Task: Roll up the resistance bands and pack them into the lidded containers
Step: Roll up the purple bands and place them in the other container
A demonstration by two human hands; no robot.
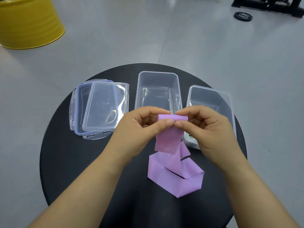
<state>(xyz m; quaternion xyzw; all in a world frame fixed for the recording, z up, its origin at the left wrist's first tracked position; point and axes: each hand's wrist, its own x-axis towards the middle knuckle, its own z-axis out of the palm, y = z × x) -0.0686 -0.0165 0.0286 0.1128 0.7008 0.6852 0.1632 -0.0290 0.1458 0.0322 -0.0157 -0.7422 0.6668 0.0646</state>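
A round black table [69,170] carries everything. On its far half stand two open, clear plastic rectangular containers: the middle container [174,89] and the right container [212,97]. Their long sides run away from the person. To the left lies a stack of clear plastic lids [102,109], one rimmed in blue.

The long, flat purple resistance band [169,140] is the thing in hand. Its upper end is raised just in front of the middle container's near wall. The turned-over top edge there runs left to right. From that edge the strip hangs down towards the person, and its tail lies in loose folds on the table, near the front and a little right of centre. So the band's long axis runs from the hands down and back to the person, across the line of the roll.

The left hand [139,129] and right hand [209,130] meet at that top edge, thumbs nearly touching. Each pinches the folded end between thumb and curled fingers, and neither is clearly nearer. Rolling looks barely begun. The middle container lies straight beyond the hands, likely the shortest way for the finished roll.
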